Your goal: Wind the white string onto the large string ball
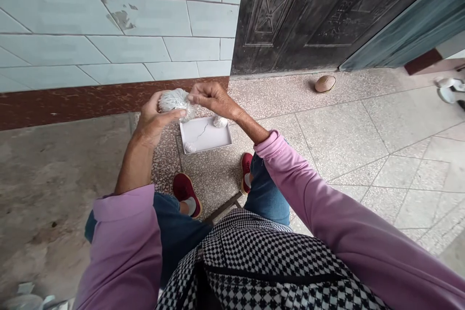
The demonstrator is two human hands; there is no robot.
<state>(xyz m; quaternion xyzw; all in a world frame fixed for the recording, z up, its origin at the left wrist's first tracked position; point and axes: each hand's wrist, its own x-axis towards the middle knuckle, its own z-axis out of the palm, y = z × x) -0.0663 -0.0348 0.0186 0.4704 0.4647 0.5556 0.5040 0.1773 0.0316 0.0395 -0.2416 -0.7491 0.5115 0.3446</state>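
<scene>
My left hand [150, 118] is wrapped round a bundle of whitish-grey yarn [174, 100], its thumb lying along the near side. Strands are visible across the bundle's top, and something clear and crinkled, like plastic film [189, 114], hangs at its right end. My right hand [212, 99] has its thumb and forefinger pinched together at that end; what lies between the fingertips is too small to make out. Just below the hands, a shallow white tray [207, 144] rests on the floor. It holds a white ball [220, 121] at the far right and a smaller white ball [190, 147] at the near left.
A tiled wall [119, 48] with a brown base strip rises ahead, beside a dark carved door [290, 19]. A tan rounded object [325, 84] lies near the door. My red shoes [186, 191] stand close to the tray. More items [448, 89] are at far right.
</scene>
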